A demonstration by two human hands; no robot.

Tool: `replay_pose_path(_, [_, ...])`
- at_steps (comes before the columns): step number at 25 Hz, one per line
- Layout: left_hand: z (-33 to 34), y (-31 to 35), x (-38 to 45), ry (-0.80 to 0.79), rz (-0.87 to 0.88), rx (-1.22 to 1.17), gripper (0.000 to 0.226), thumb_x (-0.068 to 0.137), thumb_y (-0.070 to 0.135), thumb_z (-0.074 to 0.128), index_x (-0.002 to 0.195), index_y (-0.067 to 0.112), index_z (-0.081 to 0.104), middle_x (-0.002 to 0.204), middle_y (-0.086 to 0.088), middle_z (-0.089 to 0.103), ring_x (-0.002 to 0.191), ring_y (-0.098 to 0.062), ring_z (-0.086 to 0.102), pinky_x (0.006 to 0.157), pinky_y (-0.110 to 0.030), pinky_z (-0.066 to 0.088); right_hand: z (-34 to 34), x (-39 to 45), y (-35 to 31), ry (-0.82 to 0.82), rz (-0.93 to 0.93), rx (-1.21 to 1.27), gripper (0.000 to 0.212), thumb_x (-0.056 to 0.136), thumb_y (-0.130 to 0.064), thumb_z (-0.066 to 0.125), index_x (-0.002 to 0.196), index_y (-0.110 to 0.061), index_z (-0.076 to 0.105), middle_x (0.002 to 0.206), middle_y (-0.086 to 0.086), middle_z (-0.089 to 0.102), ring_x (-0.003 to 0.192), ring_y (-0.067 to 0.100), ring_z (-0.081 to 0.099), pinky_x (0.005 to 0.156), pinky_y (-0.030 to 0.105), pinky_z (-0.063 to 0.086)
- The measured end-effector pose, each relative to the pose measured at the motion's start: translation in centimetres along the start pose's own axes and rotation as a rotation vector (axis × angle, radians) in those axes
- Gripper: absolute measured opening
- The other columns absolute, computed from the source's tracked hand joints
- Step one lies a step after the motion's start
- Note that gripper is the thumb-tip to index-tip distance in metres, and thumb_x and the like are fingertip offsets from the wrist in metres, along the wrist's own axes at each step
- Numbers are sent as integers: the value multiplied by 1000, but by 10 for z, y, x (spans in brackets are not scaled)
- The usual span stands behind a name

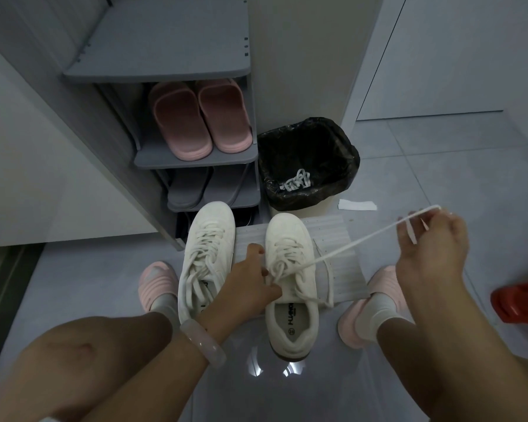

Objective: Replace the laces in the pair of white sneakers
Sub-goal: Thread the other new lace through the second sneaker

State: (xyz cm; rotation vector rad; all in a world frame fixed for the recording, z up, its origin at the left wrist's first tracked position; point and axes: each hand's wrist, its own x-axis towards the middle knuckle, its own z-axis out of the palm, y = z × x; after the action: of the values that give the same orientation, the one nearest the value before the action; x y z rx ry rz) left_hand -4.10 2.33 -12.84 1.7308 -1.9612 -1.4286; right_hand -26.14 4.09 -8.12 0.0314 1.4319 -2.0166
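A grey shoe rack (195, 159) stands against the wall, holding one pair of pink slides (200, 120) above one pair of grey slippers (192, 187). Beside it sits a bin lined with a black bag (308, 162), one bundle of white laces (296, 180) lying inside. On the grey tiled floor (439, 166), two white sneakers stand side by side, toes away. The left sneaker (206, 257) is fully laced. The right sneaker (291, 287), resting on a white foam sheet (345, 263), shows "HUANQIU" printed on its insole. The left hand (247, 281) pinches the lacing at its tongue. The right hand (430, 248), raised well to the right, grips a taut white lace (357, 242) running from the eyelets. A white paper slip (357, 205) lies near the bin.
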Motion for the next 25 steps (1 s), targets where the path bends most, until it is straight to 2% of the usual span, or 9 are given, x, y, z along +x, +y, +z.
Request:
replay_pose_path(3, [0, 0, 1, -17, 35, 72, 57, 78, 13, 64, 127, 20, 36, 99, -1, 56, 86, -21, 62, 79, -34, 51, 5, -7, -4, -187, 191, -40, 24, 96, -9, 35, 77, -16, 48, 62, 0, 53, 40, 5, 46, 40, 15, 40])
replay_pose_path(5, [3, 1, 0, -12, 111, 175, 46, 79, 14, 61, 120, 20, 42, 108, -6, 58, 82, -22, 62, 76, -35, 51, 6, -15, 5, -505, 34, -732, 17, 94, -13, 42, 84, -20, 54, 55, -2, 52, 39, 4, 40, 39, 15, 31])
replay_pose_path(7, [6, 1, -3, 8, 178, 242, 28, 80, 13, 58, 104, 18, 44, 99, -7, 60, 80, -23, 61, 67, -33, 46, -1, -23, 25, -889, -236, -1502, 10, 92, -31, 53, 98, -26, 58, 67, -4, 57, 57, 4, 52, 54, 17, 40])
replay_pose_path(9, [7, 0, -3, 30, 208, 269, 22, 80, 13, 58, 92, 18, 40, 81, -3, 57, 72, -20, 57, 57, -27, 36, -10, -32, 46, -1084, -260, -1910, 32, 87, -45, 56, 108, -20, 58, 92, 0, 62, 83, 14, 59, 72, 26, 47])
replay_pose_path(13, [7, -4, 0, 32, 165, 245, 19, 79, 14, 60, 85, 14, 42, 63, 6, 45, 56, -7, 45, 47, -15, 29, -15, -36, 52, -1113, -298, -1952, 26, 91, -36, 53, 101, -14, 61, 105, 4, 62, 93, 21, 60, 71, 27, 43])
replay_pose_path(16, [6, -7, 1, 32, 130, 173, 20, 77, 13, 63, 82, 15, 43, 68, -1, 54, 60, -14, 54, 50, -16, 34, -15, -32, 42, -1068, -421, -1893, 17, 91, -27, 48, 89, -14, 58, 87, 3, 60, 78, 19, 57, 61, 25, 39])
replay_pose_path(20, [6, -8, 3, 35, 106, 147, 20, 78, 13, 64, 85, 14, 45, 91, -16, 65, 77, -28, 65, 62, -28, 45, -8, -23, 25, -778, -520, -1838, 15, 86, -22, 51, 75, -12, 51, 61, -3, 42, 56, 12, 41, 48, 20, 30])
replay_pose_path(22, [5, -6, 2, 20, 132, 163, 22, 79, 14, 64, 93, 14, 47, 104, -13, 64, 80, -26, 65, 68, -30, 48, -7, -22, 22, -837, -472, -1815, 16, 84, -22, 53, 71, -14, 50, 62, -3, 44, 58, 13, 43, 51, 21, 32])
replay_pose_path(25, [5, -5, 1, 6, 161, 196, 29, 82, 19, 62, 106, 15, 46, 119, -5, 57, 88, -20, 63, 77, -30, 49, -12, -23, 30, -1086, -325, -1822, 13, 86, -25, 55, 82, -13, 60, 77, -2, 56, 71, 13, 51, 61, 22, 39])
